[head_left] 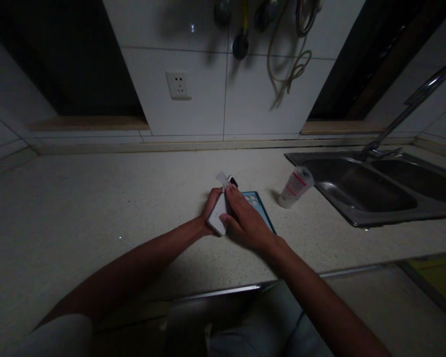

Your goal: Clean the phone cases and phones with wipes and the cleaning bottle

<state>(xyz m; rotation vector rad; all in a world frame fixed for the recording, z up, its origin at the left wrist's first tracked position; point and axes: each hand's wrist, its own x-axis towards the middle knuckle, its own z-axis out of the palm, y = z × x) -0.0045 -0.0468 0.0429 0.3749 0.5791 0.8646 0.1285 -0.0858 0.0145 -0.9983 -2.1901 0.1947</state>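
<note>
A light-coloured phone (217,216) is held tilted just above the counter, its pale back towards me. My left hand (209,210) wraps round its left side and lower end. My right hand (247,220) lies across the phone's upper part, its fingers pressed together over a thin white tissue (221,178) whose end sticks out past the fingertips. A small dark object with a white edge (233,181) shows beyond the right fingertips; I cannot tell what it is. Partly under my right hand, a blue phone case (260,210) with round camera holes lies on the counter.
A clear plastic cup with red print (296,187) leans on the speckled counter (96,198), right of the case. Farther right is a steel double sink (351,220) with a tall faucet (409,106). The tiled wall carries a socket (178,85) and hanging cords (292,74).
</note>
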